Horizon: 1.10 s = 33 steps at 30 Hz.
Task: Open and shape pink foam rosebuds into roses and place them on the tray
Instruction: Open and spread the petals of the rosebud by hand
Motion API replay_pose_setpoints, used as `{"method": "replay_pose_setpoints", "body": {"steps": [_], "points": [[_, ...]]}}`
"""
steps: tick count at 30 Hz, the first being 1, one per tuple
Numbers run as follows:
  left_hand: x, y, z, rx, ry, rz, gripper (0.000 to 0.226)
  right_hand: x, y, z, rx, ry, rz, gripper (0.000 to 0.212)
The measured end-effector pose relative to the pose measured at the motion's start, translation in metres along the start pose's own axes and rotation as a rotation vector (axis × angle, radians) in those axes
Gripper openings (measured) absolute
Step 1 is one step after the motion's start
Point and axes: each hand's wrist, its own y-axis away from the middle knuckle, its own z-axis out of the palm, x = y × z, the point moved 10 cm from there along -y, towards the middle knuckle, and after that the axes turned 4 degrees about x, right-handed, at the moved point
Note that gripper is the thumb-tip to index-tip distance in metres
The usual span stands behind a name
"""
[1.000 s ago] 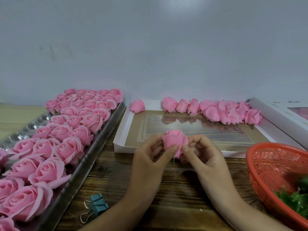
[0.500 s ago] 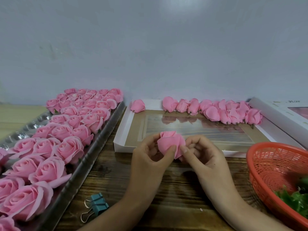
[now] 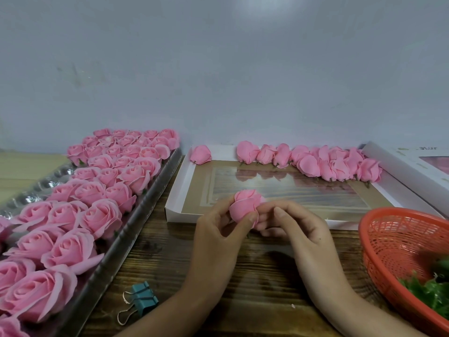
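Note:
A pink foam rosebud (image 3: 244,205) is held above the wooden table, just in front of the white box lid. My left hand (image 3: 220,229) grips it from the left, thumb pressed on its front petal. My right hand (image 3: 295,227) holds its right side with curled fingers. The bud's lower part is hidden behind my fingers. On the left, a long silver tray (image 3: 136,222) carries several opened pink roses (image 3: 102,216) in rows. A row of closed rosebuds (image 3: 313,162) lies along the far edge of the lid.
A white box lid (image 3: 179,190) with a clear window lies flat behind my hands. An orange mesh basket (image 3: 388,237) with green leaves (image 3: 430,290) sits at the right. A teal binder clip (image 3: 139,301) lies near the front. Another white box (image 3: 413,164) stands far right.
The rosebud has turned and shifted slightly left in my fingers. My left thumb now sits across its front petal. Both hands stay in the same place.

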Motion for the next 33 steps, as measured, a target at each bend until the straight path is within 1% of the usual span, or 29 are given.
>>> {"method": "replay_pose_setpoints", "body": {"steps": [8,12,16,17,20,24,25,28,33], "points": [[0.000,0.000,-0.001,0.004,-0.001,0.009,0.030,-0.003,0.003,0.005,-0.039,0.098,-0.011,0.033],[-0.005,-0.001,-0.001,0.010,-0.040,-0.010,0.022,0.002,0.003,0.003,-0.039,0.087,0.016,0.031],[-0.008,-0.001,-0.004,0.044,-0.007,-0.047,0.024,-0.001,-0.001,-0.010,0.077,0.075,-0.015,0.017],[-0.008,0.000,-0.003,0.043,0.013,-0.056,0.024,0.002,-0.002,-0.014,0.108,0.078,0.001,0.017],[-0.007,0.002,0.000,0.017,0.083,-0.096,0.025,0.012,-0.002,-0.016,0.122,0.102,0.076,0.025],[-0.001,0.003,0.000,0.008,0.076,-0.063,0.025,0.009,-0.002,-0.006,0.066,0.063,0.082,0.030],[0.000,0.003,0.000,0.006,0.081,-0.059,0.024,0.008,-0.002,-0.006,0.059,0.049,0.073,0.026],[0.001,0.003,0.002,-0.006,0.088,-0.052,0.022,0.007,-0.003,-0.010,0.071,0.039,0.045,0.005],[0.003,0.003,0.002,-0.008,0.071,-0.032,0.021,-0.001,-0.003,-0.004,0.035,0.003,-0.039,0.005]]}}
